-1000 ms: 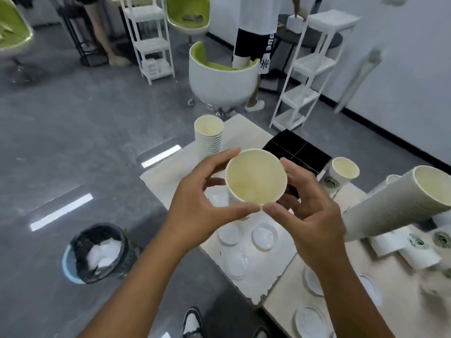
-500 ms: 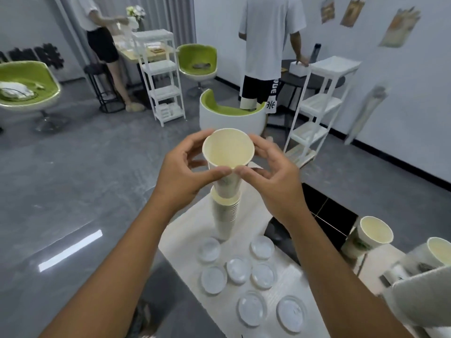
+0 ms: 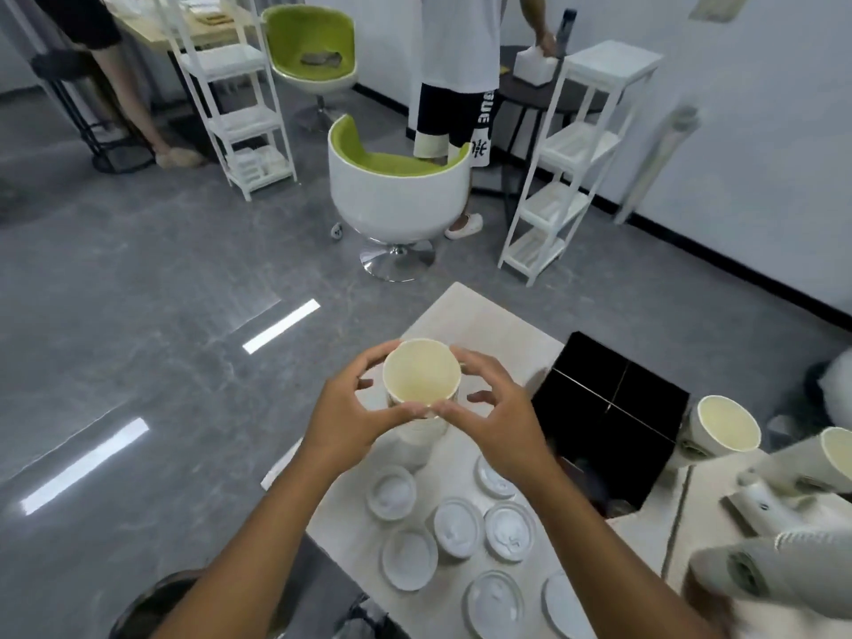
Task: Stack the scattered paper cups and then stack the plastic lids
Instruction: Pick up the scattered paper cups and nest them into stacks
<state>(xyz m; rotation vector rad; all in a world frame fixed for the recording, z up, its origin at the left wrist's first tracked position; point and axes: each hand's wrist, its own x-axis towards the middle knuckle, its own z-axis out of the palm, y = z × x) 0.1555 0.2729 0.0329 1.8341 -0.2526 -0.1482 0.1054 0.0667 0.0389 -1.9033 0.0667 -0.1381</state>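
- Head view: both hands met around one paper cup [image 3: 420, 372] held upright, mouth up, over the pale table [image 3: 479, 315].
- The left hand [image 3: 343, 424] curled round the cup's left side, thumb at the near rim and fingers at the far rim.
- The right hand [image 3: 500, 422] gripped the right side the same way; the two thumbs nearly touched at the front.
- Under the cup, a stack of cups [image 3: 422, 428] stood on the table; whether the held cup sat fully in it could not be told.
- Plastic lids [image 3: 456, 528] lay flat and scattered on the table near the person, several just beside one another.
- To the right, a loose cup [image 3: 726, 431] tilted beside a black box [image 3: 608, 408], and long stacks of cups [image 3: 825, 458] lay on their sides, blurred.
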